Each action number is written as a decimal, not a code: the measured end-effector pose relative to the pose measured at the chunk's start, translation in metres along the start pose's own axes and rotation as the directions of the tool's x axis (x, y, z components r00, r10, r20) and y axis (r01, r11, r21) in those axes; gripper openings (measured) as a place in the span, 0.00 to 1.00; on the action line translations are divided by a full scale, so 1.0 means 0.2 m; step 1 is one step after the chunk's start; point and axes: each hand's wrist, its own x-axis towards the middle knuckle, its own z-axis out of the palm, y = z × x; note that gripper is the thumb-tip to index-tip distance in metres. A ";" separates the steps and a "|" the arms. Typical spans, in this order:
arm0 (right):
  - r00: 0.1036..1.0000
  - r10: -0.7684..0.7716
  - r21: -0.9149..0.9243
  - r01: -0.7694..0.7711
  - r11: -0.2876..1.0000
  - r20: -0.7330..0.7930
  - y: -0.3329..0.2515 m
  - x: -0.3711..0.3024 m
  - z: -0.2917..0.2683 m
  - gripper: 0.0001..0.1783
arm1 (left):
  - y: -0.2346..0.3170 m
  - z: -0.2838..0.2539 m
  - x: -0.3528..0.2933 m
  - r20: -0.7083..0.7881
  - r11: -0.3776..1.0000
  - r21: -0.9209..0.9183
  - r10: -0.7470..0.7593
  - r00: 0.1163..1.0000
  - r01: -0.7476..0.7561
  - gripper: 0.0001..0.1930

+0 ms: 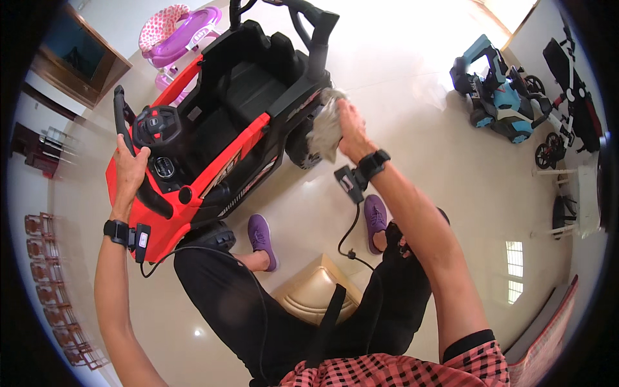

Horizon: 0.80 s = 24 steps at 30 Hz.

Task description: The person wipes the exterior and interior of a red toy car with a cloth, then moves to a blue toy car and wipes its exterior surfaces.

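Occupying the left: one ride-on car [229, 155], red and black, nose near, tail far. Near, between our legs [225, 290]: one padded golden stool [316, 290]. Our left hand [131, 171]: clamped around the car's black frame bar [122, 116]. Our right hand [351, 132], farther off: fingers together, clamped on one pale cloth [327, 129] by the rear wheel [296, 147].

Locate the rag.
The rag is in the head view's upper half, just right of centre, touching the right hand, by the toy car's rear wheel.
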 end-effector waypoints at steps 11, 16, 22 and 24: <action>0.950 -0.077 -0.090 0.052 0.995 -0.302 0.22 0.51 0.11 0.12 | 0.04 -0.01 -0.02 0.095 0.990 -0.140 -0.016 0.995 0.030 0.40; 0.785 -0.614 -0.613 0.447 0.652 -0.081 0.43 0.23 0.23 0.12 | -0.07 0.01 0.00 -0.012 0.997 -0.051 0.060 0.998 -0.061 0.39; 0.934 -0.355 -0.534 0.325 0.781 0.049 1.04 -0.17 0.27 0.14 | -0.06 0.03 0.00 0.007 0.994 -0.085 0.063 0.998 -0.062 0.38; 0.996 0.071 -0.579 -0.084 0.811 -0.045 1.15 -0.17 0.17 0.16 | -0.07 0.04 0.04 -0.025 0.991 -0.095 0.091 0.996 -0.093 0.39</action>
